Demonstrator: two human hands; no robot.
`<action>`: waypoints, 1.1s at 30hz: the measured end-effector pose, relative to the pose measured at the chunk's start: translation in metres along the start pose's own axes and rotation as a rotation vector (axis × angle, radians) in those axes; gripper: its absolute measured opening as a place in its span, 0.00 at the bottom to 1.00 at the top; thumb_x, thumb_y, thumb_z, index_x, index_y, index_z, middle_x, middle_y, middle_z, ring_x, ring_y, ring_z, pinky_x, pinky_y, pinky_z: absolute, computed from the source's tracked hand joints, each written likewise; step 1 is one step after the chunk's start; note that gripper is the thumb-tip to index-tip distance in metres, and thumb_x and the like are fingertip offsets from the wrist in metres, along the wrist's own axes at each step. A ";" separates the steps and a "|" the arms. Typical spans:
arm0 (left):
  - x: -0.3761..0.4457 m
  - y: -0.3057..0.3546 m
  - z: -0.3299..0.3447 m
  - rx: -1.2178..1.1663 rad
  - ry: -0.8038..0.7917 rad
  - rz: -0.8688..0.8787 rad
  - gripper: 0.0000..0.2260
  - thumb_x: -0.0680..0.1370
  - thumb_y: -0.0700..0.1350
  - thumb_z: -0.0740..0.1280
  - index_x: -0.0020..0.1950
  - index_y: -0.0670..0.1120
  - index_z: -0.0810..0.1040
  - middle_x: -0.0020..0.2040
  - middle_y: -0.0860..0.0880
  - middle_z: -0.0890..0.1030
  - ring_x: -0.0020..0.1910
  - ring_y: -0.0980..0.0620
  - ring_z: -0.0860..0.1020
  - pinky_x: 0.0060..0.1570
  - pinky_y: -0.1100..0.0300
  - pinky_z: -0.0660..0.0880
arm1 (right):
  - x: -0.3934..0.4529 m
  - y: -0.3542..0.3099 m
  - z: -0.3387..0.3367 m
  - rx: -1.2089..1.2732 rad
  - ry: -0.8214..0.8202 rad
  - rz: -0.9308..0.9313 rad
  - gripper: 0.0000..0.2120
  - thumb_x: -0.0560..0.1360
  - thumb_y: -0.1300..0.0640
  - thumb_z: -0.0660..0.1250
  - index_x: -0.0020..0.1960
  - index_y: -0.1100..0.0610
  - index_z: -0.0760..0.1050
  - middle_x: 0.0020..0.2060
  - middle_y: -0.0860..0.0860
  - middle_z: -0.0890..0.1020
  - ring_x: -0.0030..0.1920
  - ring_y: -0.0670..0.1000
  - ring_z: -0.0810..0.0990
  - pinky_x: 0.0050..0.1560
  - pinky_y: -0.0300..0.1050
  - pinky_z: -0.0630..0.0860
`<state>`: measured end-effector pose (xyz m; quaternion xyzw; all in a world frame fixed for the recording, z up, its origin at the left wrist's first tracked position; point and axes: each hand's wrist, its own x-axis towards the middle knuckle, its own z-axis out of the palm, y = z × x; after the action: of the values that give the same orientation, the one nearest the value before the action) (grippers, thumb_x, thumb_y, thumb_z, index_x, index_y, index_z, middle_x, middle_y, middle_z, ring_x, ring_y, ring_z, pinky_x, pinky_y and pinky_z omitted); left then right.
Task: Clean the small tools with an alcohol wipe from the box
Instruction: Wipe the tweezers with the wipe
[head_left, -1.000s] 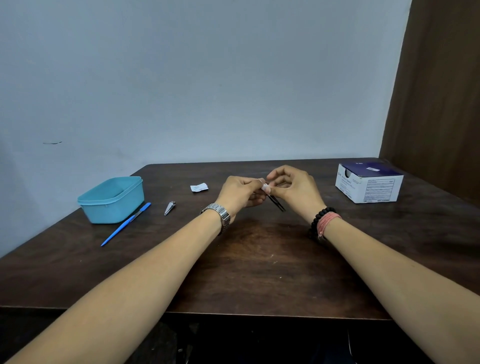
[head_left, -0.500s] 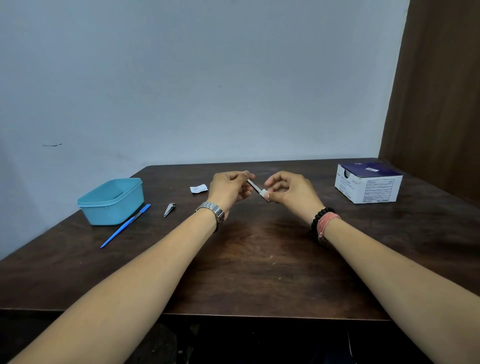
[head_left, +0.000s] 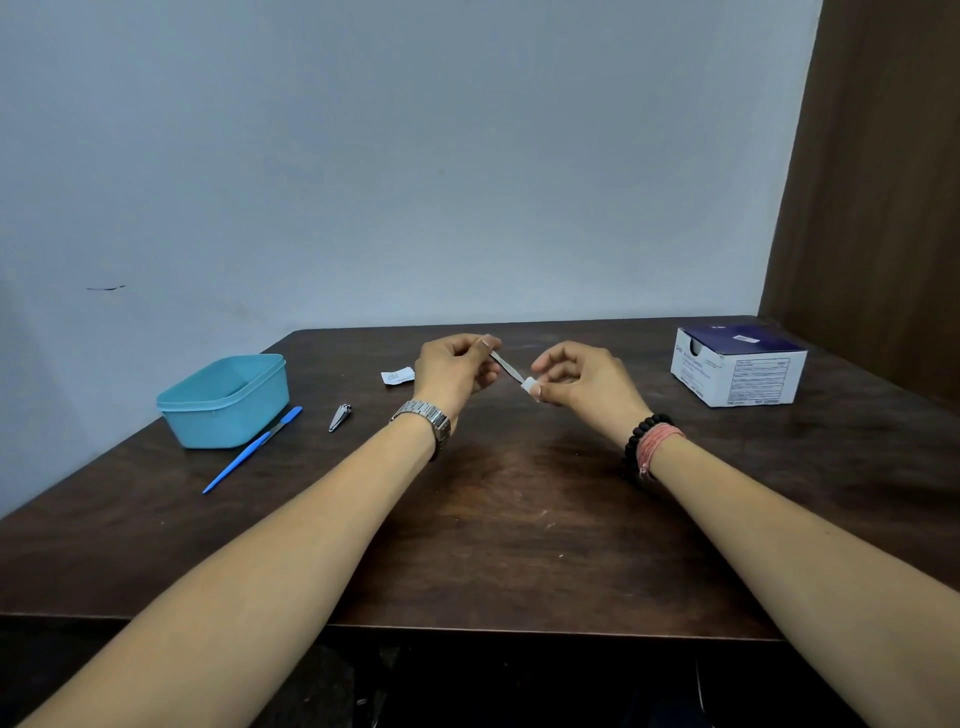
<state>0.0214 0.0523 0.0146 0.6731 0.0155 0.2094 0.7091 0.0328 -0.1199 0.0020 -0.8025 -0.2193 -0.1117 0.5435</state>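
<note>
At frame centre, above the table (head_left: 519, 519), the left hand (head_left: 452, 371) pinches one end of a slim tool (head_left: 506, 368); the right hand (head_left: 582, 382) pinches a wipe (head_left: 530, 385) around its other end. Box (head_left: 737, 366) sits far right.

Dark wooden counter (head_left: 519, 545) against a pale wall.
On its left stand a teal tub (head_left: 226, 400), a blue-handled tool (head_left: 249, 451) just beside it, then nail clippers (head_left: 340, 417); farther back lies a torn wipe packet (head_left: 397, 375). A wipe box (head_left: 737, 371) sits far right.
</note>
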 end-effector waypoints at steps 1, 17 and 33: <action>0.000 0.000 0.000 -0.014 0.003 -0.002 0.05 0.78 0.40 0.68 0.44 0.41 0.82 0.35 0.46 0.80 0.32 0.55 0.78 0.36 0.65 0.78 | 0.000 0.000 0.000 -0.004 -0.001 0.002 0.08 0.69 0.62 0.76 0.45 0.55 0.80 0.34 0.49 0.84 0.35 0.42 0.81 0.49 0.41 0.79; -0.001 -0.005 0.004 -0.054 -0.037 -0.030 0.06 0.79 0.37 0.66 0.44 0.42 0.81 0.40 0.45 0.80 0.35 0.54 0.78 0.38 0.65 0.80 | -0.002 -0.003 0.001 -0.043 0.019 -0.040 0.07 0.69 0.62 0.75 0.46 0.56 0.80 0.35 0.50 0.84 0.31 0.37 0.78 0.39 0.28 0.73; 0.010 -0.003 -0.003 -0.120 0.123 -0.053 0.07 0.79 0.38 0.66 0.53 0.36 0.80 0.39 0.46 0.79 0.33 0.55 0.76 0.38 0.66 0.80 | 0.000 -0.003 0.000 -0.066 0.073 -0.106 0.05 0.70 0.60 0.74 0.43 0.53 0.80 0.36 0.48 0.83 0.32 0.41 0.77 0.40 0.32 0.75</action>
<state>0.0308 0.0582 0.0141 0.6145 0.0642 0.2321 0.7513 0.0315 -0.1190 0.0048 -0.8027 -0.2378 -0.1765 0.5177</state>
